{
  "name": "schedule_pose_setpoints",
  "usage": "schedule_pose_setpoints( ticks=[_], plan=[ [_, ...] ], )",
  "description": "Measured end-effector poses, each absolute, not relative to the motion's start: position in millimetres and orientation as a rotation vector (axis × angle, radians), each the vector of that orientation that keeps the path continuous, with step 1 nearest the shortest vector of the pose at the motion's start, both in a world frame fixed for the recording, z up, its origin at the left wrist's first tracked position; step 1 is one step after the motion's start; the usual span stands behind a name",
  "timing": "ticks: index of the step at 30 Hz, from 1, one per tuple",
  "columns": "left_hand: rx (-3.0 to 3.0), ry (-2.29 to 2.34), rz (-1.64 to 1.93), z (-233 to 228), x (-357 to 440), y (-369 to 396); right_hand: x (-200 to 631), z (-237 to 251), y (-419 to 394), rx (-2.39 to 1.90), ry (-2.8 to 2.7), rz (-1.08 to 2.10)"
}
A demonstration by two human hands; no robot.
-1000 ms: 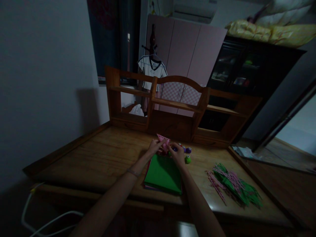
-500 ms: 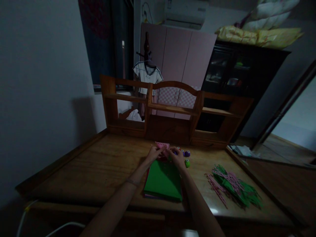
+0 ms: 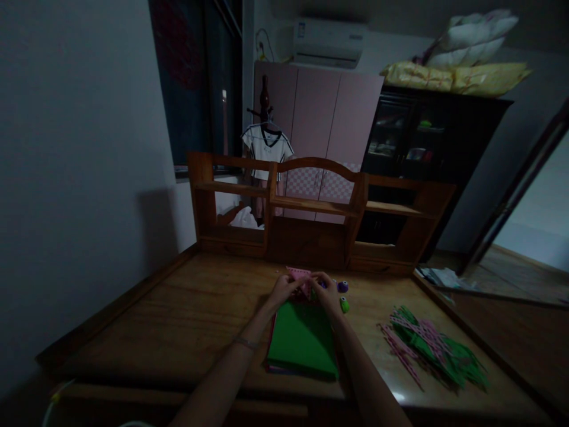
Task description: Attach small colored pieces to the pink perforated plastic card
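Between my two hands is a small pink piece with a row of holes along its edge [image 3: 299, 273]; it looks like felt, though the light is dim. My left hand [image 3: 285, 288] pinches it from the left. From the right, my right hand [image 3: 326, 290] grips it with bent fingers. Just below lies a stack of coloured sheets with a green one on top [image 3: 303, 341]. Beside my right hand sit a small green item with a white top [image 3: 344, 305] and a purple one [image 3: 342, 286]. More small items are partly hidden behind that hand.
A pile of green and pink perforated strips [image 3: 429, 344] lies on the right of the wooden desk [image 3: 178, 320]. A wooden shelf unit [image 3: 311, 204] stands along the desk's far edge. A wall [image 3: 89, 178] rises on the left.
The view has tilted up slightly, so everything sits lower in the picture. My hands stay on the pink piece, which has turned a little; its lower tip now points down between them.
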State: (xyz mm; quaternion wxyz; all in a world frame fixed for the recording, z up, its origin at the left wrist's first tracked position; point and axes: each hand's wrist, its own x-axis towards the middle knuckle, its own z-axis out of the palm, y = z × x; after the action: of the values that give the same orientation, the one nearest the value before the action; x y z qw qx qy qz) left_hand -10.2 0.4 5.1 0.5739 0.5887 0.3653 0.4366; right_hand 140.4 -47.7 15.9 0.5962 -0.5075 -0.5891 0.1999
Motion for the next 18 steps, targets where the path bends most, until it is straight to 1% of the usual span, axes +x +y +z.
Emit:
schedule_pose_setpoints(
  ticks=[4,9,18],
  plan=[
    [1.379,0.819,1.069,11.5,-9.7,-5.0,143.6,11.2,-40.8,-1.186,-1.348,0.463],
    [1.377,0.909,1.041,19.5,-9.0,-9.6,144.6,6.8,-37.3,-1.203,-1.319,0.457],
    [1.416,0.893,1.036,8.1,-8.9,0.7,139.2,14.8,-43.5,-1.172,-1.312,0.427]
  ],
)
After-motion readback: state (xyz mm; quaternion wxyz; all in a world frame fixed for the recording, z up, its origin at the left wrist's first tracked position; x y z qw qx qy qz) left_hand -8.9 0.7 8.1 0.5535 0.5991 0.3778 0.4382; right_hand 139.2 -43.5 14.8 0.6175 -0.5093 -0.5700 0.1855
